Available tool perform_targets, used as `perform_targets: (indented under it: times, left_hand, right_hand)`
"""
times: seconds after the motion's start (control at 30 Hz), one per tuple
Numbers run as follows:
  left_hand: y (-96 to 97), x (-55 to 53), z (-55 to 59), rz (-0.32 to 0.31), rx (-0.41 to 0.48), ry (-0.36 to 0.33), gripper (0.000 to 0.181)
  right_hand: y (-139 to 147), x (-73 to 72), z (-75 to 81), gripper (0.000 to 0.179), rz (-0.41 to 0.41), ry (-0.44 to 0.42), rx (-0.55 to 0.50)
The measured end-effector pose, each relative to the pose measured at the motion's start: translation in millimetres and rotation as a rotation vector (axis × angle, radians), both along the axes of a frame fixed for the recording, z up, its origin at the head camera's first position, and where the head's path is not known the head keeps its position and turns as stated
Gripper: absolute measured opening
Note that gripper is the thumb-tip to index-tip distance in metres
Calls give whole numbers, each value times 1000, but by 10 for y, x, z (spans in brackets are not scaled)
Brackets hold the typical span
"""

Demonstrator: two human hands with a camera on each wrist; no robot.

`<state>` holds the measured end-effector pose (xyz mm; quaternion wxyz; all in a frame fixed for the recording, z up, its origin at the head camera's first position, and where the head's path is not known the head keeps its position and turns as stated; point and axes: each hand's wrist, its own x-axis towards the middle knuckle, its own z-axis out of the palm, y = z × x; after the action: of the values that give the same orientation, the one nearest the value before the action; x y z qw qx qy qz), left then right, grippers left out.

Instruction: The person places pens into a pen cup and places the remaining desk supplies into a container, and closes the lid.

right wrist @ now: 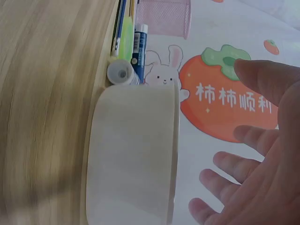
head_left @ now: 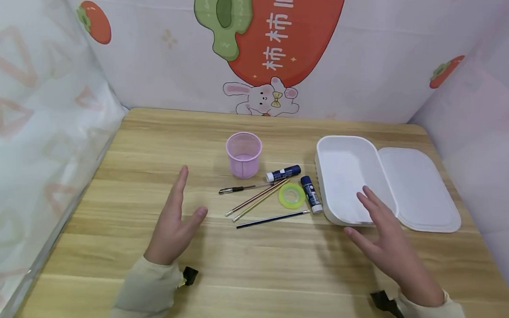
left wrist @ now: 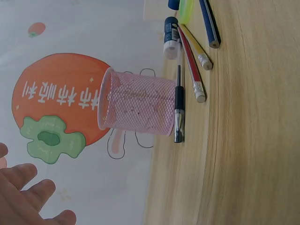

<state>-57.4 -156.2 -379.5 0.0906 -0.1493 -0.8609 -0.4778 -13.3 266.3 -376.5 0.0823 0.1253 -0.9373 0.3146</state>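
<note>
My left hand (head_left: 173,225) hovers over the table's left part, fingers straight, thumb apart, holding nothing. My right hand (head_left: 390,245), also empty and spread, is near the front corner of a white plastic box (head_left: 348,178). Between the hands lie a black-capped pen (head_left: 234,190), a red pencil (head_left: 249,201), a yellow pencil (head_left: 257,204) and a dark blue pencil (head_left: 272,219). Beside them are a roll of tape (head_left: 282,203) in yellow-green and two glue sticks, one lying glue stick (head_left: 287,172) behind the tape and another glue stick (head_left: 311,194) next to the box. A pink mesh pen cup (head_left: 244,166) stands upright behind the pen.
A flat white lid (head_left: 420,188) lies against the box's right side. The wooden table (head_left: 261,283) meets a printed cloth (head_left: 155,73) at the back, and pale cloth hangs along both sides.
</note>
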Motion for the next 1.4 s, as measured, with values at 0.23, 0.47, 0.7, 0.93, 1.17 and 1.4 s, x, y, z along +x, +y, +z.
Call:
perform_targets:
  times: [0.23, 0.47, 0.7, 0.93, 1.17, 1.4]
  left_hand:
    - [193, 12, 259, -25, 121, -25, 75]
    - [223, -59, 283, -49, 167, -54, 73]
    - [225, -168, 238, -50, 205, -53, 71]
    - [208, -259, 234, -49, 222, -84, 70]
    - [233, -434, 182, -64, 294, -80, 70]
    - [328, -584, 146, -78, 344, -102, 70]
  right_hand:
    - [-103, -36, -40, 79, 26, 53, -20]
    - [-191, -72, -53, 78, 47, 16, -20]
    - [-300, -106, -139, 71, 53, -41, -32]
    - [-409, -136, -200, 61, 75, 20, -35]
    - [-499, -164, -202, 49, 105, 92, -79]
    - [-637, -230, -272, 45, 161, 17, -138]
